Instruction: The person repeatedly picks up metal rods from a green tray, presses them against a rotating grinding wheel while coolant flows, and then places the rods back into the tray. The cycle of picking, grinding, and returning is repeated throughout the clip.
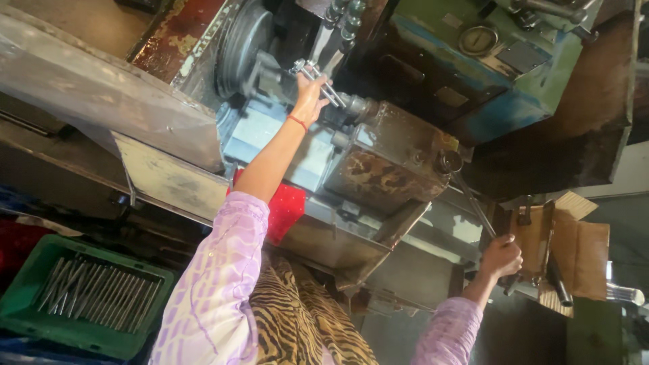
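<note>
Your left hand (309, 94) reaches up to the upper middle of the frame, fingers closed around a bundle of thin metal rods (323, 82) at the grey machine (378, 155). Your right hand (500, 257), lower right and well apart from the left, grips the machine's long lever (473, 203). A green crate (34, 270) of similar rods sits lower left.

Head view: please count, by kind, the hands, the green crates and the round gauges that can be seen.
Hands: 2, left hand, right hand
Green crate: 1
Round gauge: 1
Total: 4
</note>
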The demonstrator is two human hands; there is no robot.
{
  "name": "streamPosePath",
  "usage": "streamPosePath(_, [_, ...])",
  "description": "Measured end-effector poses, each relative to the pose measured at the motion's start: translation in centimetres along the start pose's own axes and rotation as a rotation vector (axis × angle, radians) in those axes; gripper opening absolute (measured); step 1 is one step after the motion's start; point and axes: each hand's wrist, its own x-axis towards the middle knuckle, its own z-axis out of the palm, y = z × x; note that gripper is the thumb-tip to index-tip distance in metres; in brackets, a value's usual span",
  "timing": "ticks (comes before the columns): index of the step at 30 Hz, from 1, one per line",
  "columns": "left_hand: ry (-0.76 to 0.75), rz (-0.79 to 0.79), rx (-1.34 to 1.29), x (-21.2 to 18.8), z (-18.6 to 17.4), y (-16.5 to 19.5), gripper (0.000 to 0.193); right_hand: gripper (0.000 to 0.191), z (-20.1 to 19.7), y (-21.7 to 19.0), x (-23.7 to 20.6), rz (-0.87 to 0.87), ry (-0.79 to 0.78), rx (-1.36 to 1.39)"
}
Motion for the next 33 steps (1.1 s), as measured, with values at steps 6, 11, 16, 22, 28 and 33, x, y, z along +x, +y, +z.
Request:
streamPosePath(6, [0.164,-0.074,0.008,0.4,-1.6,-0.1,0.059,0.061,-0.2,-0.2,0.2,0.010,-0.046,0.003])
streamPosePath(11, [0.163,-0.116,0.036,0.3,-2.3,0.5,0.062,0.063,-0.5,-0.4,0.3,0.053,-0.113,0.007])
streamPosePath(16, [0.149,-0.092,0.080,0.3,-2.3,0.7,0.057,0.058,-0.6,-0.5,0.1,-0.036,-0.038,-0.024])
streamPosePath(22, [0.299,0.042,-0.001,0.2,-1.1,0.7,0.066,0.062,-0.6,-0.4,0.3,0.007,-0.081,-0.001])
streamPosePath(28, [0.351,0.059,-0.039,-0.9,-0.4,1.7,0.077,0.063,-0.9,-0.5,0.3,0.044,-0.131,0.010])
streamPosePath(33, [0.372,0.101,-0.079,-1.7,0.3,2.7,0.083,0.065,-1.8,-0.5,-0.1,0.040,-0.232,0.041])
